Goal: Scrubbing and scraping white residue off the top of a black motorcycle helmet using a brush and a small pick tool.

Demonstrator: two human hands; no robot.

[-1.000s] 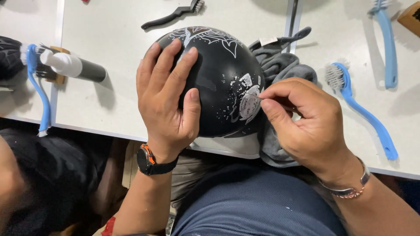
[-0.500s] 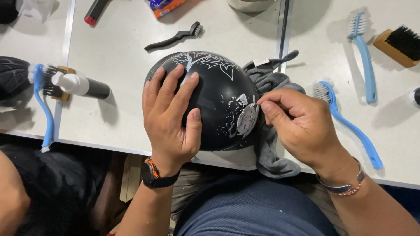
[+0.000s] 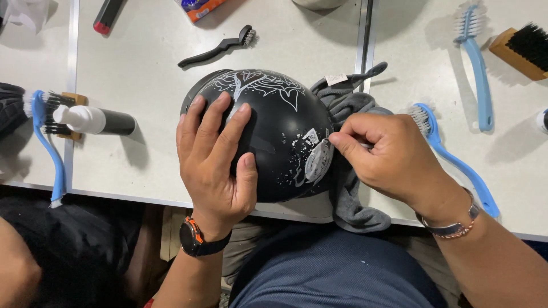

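1. The black helmet [image 3: 274, 134] is parked dome-up at the near edge of the white table [image 3: 142, 114], partly hanging over the lap. White line art runs across its crown and a scuffed pale sticker [image 3: 317, 161] sits on its right flank, with white flecks scattered just beside it.

2. The helmet is pinned from its left side by the left hand [image 3: 217, 162]: fingers spread flat over the shell, thumb pressed low on the front. Nothing is gripped, just a wide-open palm clamp. That's probably the right call, since a round shell will roll if it's only steadied with fingertips.

3. The right hand [image 3: 394, 159] is bunched up at the sticker's upper edge, thumb and forefinger pinched almost closed right against it. Whether a lifted corner is actually held between them can't be told; it's too small to make out.

4. For picking at a sticker like this, the edge is best worked low and flat along the shell, not yanked straight up, so it's less likely to shred into more flecks.

5. A grey cloth [image 3: 348, 194] is tucked under the helmet's right side and drapes off the table edge.

6. Further right of the helmet a blue long-handled brush [image 3: 456, 165] is lying, another blue brush [image 3: 476, 74] and a wooden block brush [image 3: 522, 48] beyond it.

7. Behind the helmet lies a small black brush [image 3: 220, 45]; well off to its left, a white-capped bottle [image 3: 97, 121] and a third blue brush [image 3: 48, 148].
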